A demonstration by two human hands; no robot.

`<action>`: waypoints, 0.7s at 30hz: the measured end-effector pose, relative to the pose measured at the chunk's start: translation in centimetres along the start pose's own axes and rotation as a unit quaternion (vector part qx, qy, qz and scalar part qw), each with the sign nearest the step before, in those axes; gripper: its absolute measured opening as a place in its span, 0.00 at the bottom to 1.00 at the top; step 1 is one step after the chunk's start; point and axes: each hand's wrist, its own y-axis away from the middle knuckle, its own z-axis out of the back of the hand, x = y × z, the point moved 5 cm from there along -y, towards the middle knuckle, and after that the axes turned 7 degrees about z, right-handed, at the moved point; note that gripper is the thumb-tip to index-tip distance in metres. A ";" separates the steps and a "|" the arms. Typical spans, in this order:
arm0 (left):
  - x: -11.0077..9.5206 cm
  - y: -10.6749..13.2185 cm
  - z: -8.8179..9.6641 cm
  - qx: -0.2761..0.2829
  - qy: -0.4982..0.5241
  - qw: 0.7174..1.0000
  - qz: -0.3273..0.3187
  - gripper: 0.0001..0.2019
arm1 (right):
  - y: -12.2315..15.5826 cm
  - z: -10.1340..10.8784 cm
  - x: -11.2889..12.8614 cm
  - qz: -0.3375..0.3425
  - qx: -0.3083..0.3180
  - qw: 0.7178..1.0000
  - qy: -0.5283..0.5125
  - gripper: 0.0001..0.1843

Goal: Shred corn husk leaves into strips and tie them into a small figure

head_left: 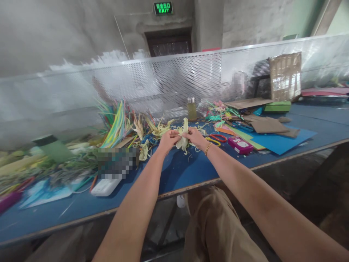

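Above the blue table, my left hand (pixel 168 140) and my right hand (pixel 196 138) meet, fingers pinched on a pale yellow-green corn husk (pixel 185 127). One strip of it stands up between the hands, and ragged ends hang below. More pale husk pieces (pixel 160 128) lie just behind my left hand, beside a dark blue tangle of string (pixel 149 139). Close to my right wrist are scissors with red handles (pixel 218 137) and a yellow-handled pair (pixel 213 142). My fingertips partly cover the husk.
A purple box (pixel 240 145) and blue paper (pixel 289 142) with cardboard pieces (pixel 268 124) lie right. Colourful straw-like strips (pixel 117 122), a white case (pixel 106 185) and a green cylinder (pixel 51 149) are left. A bottle (pixel 192 111) stands before the perforated metal screen (pixel 174 80).
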 end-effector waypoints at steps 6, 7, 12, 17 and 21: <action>-0.3 0.1 0.4 -0.016 -0.035 0.999 -0.013 0.12 | -0.2 0.2 -0.3 -0.005 0.005 1.000 0.005 0.17; -0.3 0.1 0.4 -0.013 -0.032 0.999 -0.013 0.12 | -0.3 0.4 -0.4 0.001 0.003 1.000 0.013 0.17; -0.1 0.1 0.1 0.009 -0.005 1.000 -0.004 0.13 | -0.6 0.9 -0.8 0.021 -0.011 0.999 0.046 0.17; 0.4 -0.1 -0.2 0.013 0.027 1.000 -0.003 0.14 | -0.2 0.5 -0.8 -0.004 0.016 0.998 0.059 0.18; 0.3 -0.3 0.2 -0.006 0.011 1.000 -0.020 0.13 | -0.1 0.8 -0.3 0.011 -0.003 0.994 0.106 0.17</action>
